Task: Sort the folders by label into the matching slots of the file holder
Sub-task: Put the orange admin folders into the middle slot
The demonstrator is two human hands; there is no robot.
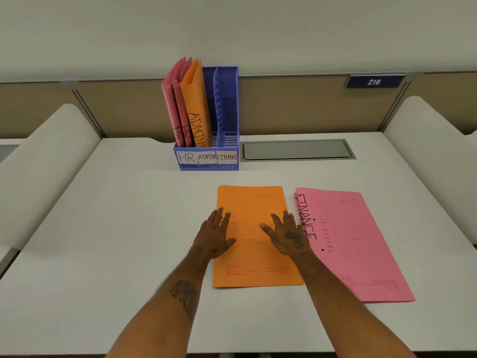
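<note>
Two hands: left hand [215, 236] and right hand [286, 235] lie flat, palms down, fingers straight and spread, gripping nothing.
Orange folder [258, 270]: flat on the tabletop [116, 228] under both hands, the left hand over its left edge, the right hand by its right edge.
Label risk: no handwritten label shows on the upturned face, so filing by colour alone could put it in the wrong slot.
Lift risk: it lies flush with the tabletop, so flat fingers may only slide it; a push to the right would knock it into the pink stack.
Pink stack [356, 244]: just right of the right hand, the top one marked FINANCE, with other edges peeking out beneath; grabbed loosely, it could fan apart.
Holder [228, 107]: well beyond the fingertips, ahead and slightly left; it looks light, so a hard push could shove it back.
HR slot [186, 157]: two pink HR folders [171, 104], upright, leaning left.
ADMIN slot [207, 156]: one orange ADMIN folder [197, 107], leaning on them; a second must squeeze in beside it.
FINANCE slot [227, 140]: empty.
</note>
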